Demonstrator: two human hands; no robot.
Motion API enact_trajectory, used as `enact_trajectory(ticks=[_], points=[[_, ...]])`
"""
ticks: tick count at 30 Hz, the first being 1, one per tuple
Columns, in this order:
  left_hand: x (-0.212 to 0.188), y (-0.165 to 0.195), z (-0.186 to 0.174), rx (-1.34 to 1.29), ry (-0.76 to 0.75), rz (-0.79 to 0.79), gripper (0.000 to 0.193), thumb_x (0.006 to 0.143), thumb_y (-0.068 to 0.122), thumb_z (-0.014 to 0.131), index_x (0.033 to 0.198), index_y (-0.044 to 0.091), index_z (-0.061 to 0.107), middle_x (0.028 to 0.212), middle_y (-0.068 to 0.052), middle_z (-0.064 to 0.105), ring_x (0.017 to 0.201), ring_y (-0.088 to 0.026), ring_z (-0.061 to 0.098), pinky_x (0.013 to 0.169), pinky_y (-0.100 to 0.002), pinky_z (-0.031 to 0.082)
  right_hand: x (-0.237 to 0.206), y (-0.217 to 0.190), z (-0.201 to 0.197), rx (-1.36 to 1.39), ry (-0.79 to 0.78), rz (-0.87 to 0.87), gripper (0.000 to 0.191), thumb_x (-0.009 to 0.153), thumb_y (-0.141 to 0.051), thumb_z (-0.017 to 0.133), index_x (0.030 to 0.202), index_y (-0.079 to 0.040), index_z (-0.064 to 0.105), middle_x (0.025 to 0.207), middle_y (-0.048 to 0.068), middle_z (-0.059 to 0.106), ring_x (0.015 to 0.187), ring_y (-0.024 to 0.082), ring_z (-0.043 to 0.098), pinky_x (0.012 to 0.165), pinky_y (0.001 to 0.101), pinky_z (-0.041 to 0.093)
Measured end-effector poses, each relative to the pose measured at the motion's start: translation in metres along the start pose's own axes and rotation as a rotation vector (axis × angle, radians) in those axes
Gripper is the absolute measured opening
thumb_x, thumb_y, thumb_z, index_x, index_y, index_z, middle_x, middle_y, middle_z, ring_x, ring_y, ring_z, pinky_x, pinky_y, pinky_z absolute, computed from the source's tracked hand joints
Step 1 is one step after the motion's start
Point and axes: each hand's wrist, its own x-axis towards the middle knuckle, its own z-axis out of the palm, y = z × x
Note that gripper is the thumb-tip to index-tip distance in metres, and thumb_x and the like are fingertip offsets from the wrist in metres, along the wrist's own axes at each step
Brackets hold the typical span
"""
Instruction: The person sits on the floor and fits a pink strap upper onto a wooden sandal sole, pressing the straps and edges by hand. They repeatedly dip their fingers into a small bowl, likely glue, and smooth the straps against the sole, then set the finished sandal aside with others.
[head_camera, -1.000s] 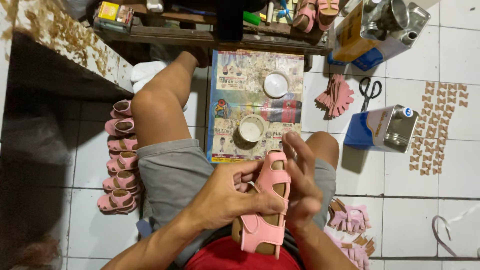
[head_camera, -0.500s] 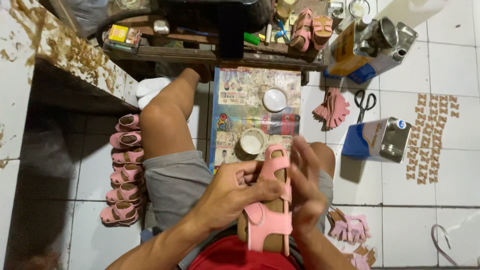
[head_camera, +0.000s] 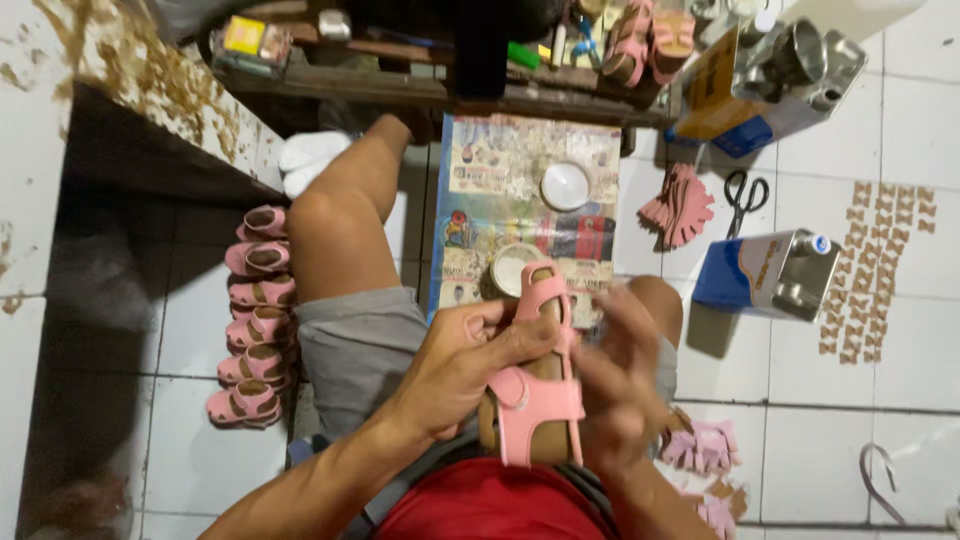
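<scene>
Head view, person seated on a white tiled floor (head_camera: 870, 400). One small pink strapped sandal with a tan footbed (head_camera: 537, 385) is held over the lap, toe end pointing away from the body. Left hand (head_camera: 462, 360): fingers curled closed on the sandal's left edge and straps, thumb on top. Right hand (head_camera: 618, 385): blurred, pressed against the sandal's right side; whether its fingers are closed on it I cannot tell.

Counts:
- Row of finished pink sandals (head_camera: 252, 315) on the floor beside the left thigh: six visible.
- Round white containers (head_camera: 565, 185) on the printed paper sheet (head_camera: 500, 160) ahead of the knees: two, the nearer partly hidden by the sandal.
- Black-handled scissors (head_camera: 745, 198): one pair.
- Blue rectangular metal can (head_camera: 770, 272) lying on its side: one.
- Fan of pink cut strap pieces (head_camera: 678, 205): one stack, number of pieces unclear.
</scene>
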Motion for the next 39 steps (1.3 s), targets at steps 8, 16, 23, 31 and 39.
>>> enact_trajectory(ticks=[8,16,23,31,39], points=[[0.003,-0.015,-0.01,-0.114,0.051,-0.118,0.045,0.089,0.039,0.075,0.107,-0.002,0.072,0.092,-0.008,0.074,0.076,-0.011,0.071,0.065,-0.025,0.057,-0.001,-0.01,-0.006,-0.216,0.02,0.005,0.066,0.111,-0.056,0.03,0.103,-0.007,0.073,0.125,0.028,0.058,0.129,0.045,0.053,0.124,0.0638,0.037],[0.005,-0.027,-0.025,-0.099,0.083,-0.175,0.05,0.096,0.044,0.073,0.105,-0.004,0.075,0.087,-0.013,0.074,0.067,-0.014,0.065,0.054,-0.028,0.049,-0.005,-0.001,0.006,-0.267,0.266,-0.44,0.067,0.107,-0.063,0.026,0.105,-0.017,0.074,0.12,0.014,0.062,0.126,0.03,0.055,0.128,0.0591,0.037],[0.008,-0.027,-0.024,-0.158,0.07,-0.138,0.049,0.09,0.041,0.074,0.105,-0.006,0.072,0.09,-0.013,0.074,0.074,-0.015,0.071,0.065,-0.029,0.058,-0.011,-0.01,0.0,-0.343,0.149,-0.207,0.068,0.11,-0.056,0.031,0.094,-0.009,0.078,0.114,0.016,0.065,0.123,0.032,0.058,0.125,0.0557,0.037],[0.008,-0.036,-0.026,-0.326,0.059,-0.192,0.046,0.092,0.039,0.074,0.109,-0.004,0.071,0.095,-0.01,0.073,0.081,-0.016,0.071,0.073,-0.03,0.059,-0.008,0.007,0.007,-0.005,0.131,-0.42,0.067,0.106,-0.066,0.028,0.119,-0.015,0.069,0.134,0.025,0.06,0.136,0.036,0.051,0.125,0.0598,0.036],[0.015,-0.06,-0.025,-0.533,0.0,-0.262,0.041,0.093,0.036,0.071,0.121,0.006,0.067,0.101,-0.006,0.072,0.088,-0.015,0.071,0.079,-0.031,0.06,-0.031,0.021,-0.011,-0.149,-0.016,-0.385,0.069,0.103,-0.071,0.03,0.11,-0.017,0.072,0.137,0.02,0.061,0.142,0.034,0.047,0.129,0.0585,0.033]])
